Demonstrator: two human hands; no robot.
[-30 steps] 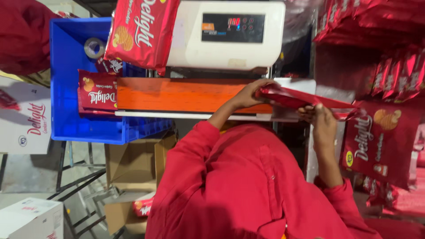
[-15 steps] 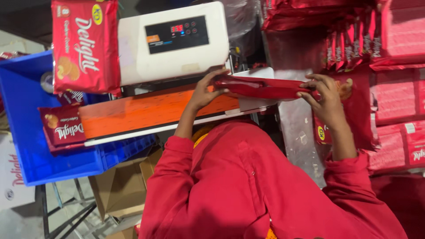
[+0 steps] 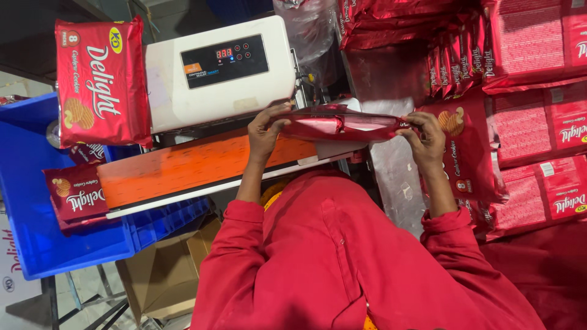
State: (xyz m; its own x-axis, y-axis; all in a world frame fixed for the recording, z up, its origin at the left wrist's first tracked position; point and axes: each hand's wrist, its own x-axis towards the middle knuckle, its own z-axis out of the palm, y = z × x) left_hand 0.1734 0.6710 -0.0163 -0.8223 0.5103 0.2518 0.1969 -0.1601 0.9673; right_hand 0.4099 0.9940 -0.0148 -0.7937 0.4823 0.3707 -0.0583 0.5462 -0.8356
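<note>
Fingers [image 3: 276, 116] of the left hand [image 3: 264, 131] are curled and clamped on one end of a long glossy red foil biscuit packet [image 3: 342, 125], thumb pressed against its near face. Over on the other end, the right hand [image 3: 428, 140] pinches the packet too, fingers folded over the crinkled foil edge. So the packet hangs stretched between both hands, held edge-on, just above the near end of the flat orange conveyor belt [image 3: 202, 165] and right in front of the white box-shaped sealing machine with a dark display panel [image 3: 220, 73]. Whether the foil actually touches the belt cannot be told from this angle.

Both arms come out of loose red sleeves [image 3: 342, 256] that fill the lower middle of the view.

At the far end of the belt, a sealed red biscuit pack [image 3: 76, 192] lies tipping toward the blue plastic crate [image 3: 30, 201], and a bigger red multipack printed with cookies [image 3: 101, 79] stands beside the machine, above the crate. To the right, stacks of flat red packets [image 3: 538, 122] crowd the work surface, well packed against each other. A brown cardboard box [image 3: 165, 275] sits below the belt.
</note>
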